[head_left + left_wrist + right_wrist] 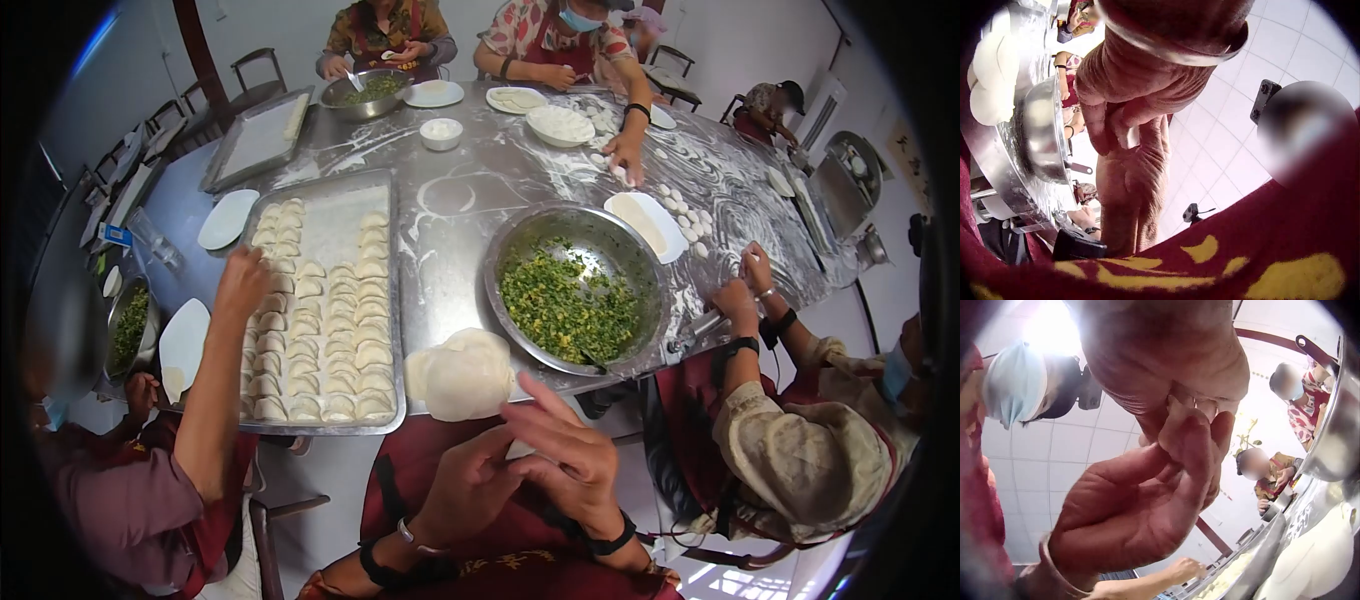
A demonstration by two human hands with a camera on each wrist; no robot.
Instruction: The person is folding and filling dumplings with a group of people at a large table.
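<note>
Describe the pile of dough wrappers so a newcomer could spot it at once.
On the metal table, find the large metal bowl of green filling and, left of it in the head view, the tray of dumplings. Between them, at the table's near edge, lies the pile of dough wrappers. Unlike the folded dumplings, these are flat, roundish sheets that overlap.
</note>
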